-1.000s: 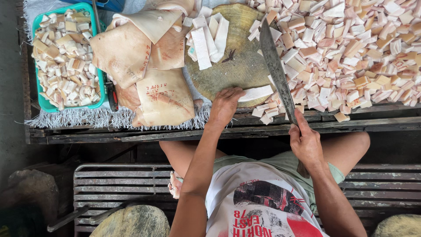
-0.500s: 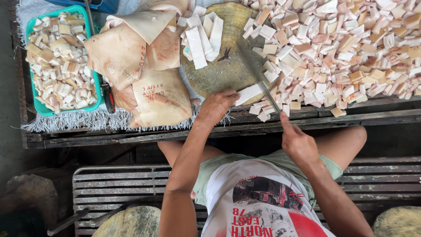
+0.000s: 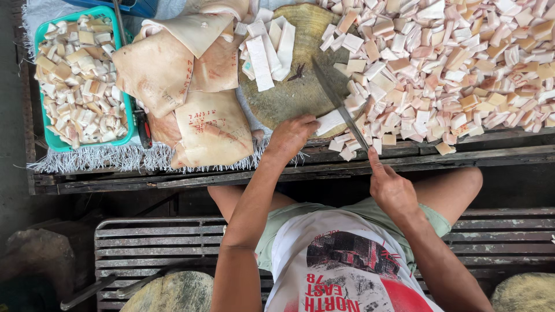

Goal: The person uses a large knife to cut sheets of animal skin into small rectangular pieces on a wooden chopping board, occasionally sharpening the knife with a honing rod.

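My right hand (image 3: 391, 187) grips the handle of a long cleaver (image 3: 340, 104), whose blade lies across the round wooden chopping block (image 3: 300, 86). My left hand (image 3: 292, 135) presses on a white strip of pork fat (image 3: 330, 122) at the block's near edge, right beside the blade. Several long white strips (image 3: 267, 49) lie at the far side of the block. A big heap of cut white and pinkish cubes (image 3: 457, 63) spreads to the right of the block.
Large slabs of pale pork skin (image 3: 173, 81) are stacked left of the block. A green basket (image 3: 52, 141) at the far left holds cut cubes. A dark-handled tool (image 3: 142, 126) lies between them. Below the table's wooden edge (image 3: 404, 159) are a metal rack and my knees.
The cleaver has swung down and tilted, its blade now closer to the strip under my left hand. My view has shifted slightly; both hands moved a little left.
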